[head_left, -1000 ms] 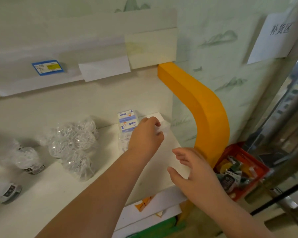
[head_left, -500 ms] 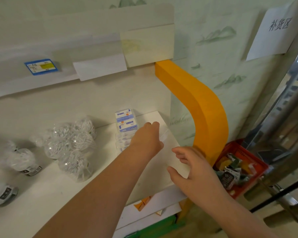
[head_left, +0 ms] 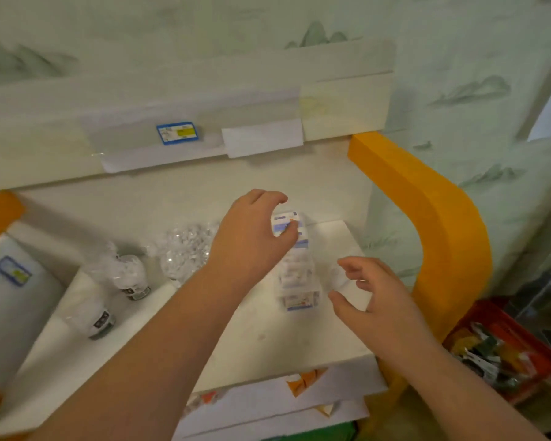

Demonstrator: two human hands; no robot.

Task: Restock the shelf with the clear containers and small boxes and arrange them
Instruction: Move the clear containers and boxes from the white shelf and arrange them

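Observation:
A row of small white-and-blue boxes [head_left: 300,299] in clear wrap runs from front to back on the white shelf [head_left: 268,338]. My left hand [head_left: 252,240] is closed on the rearmost box [head_left: 287,218], thumb across its face. My right hand [head_left: 374,294] hovers just right of the row, fingers spread, holding nothing. Something clear and blurred lies by its fingertips. Left of the boxes sit a cluster of clear crinkled containers [head_left: 188,246] and two clear containers with dark labels [head_left: 132,280] [head_left: 100,319].
An orange shelf frame [head_left: 442,224] curves down on the right. A red basket [head_left: 506,351] of packets stands below it. The upper shelf edge carries a blue price tag [head_left: 177,132]. A white box with a blue label [head_left: 12,272] is at the far left.
My left hand has moved left from the shelf's right part onto the rear small box. My right hand has risen from the shelf's front edge toward the row. The view has shifted left.

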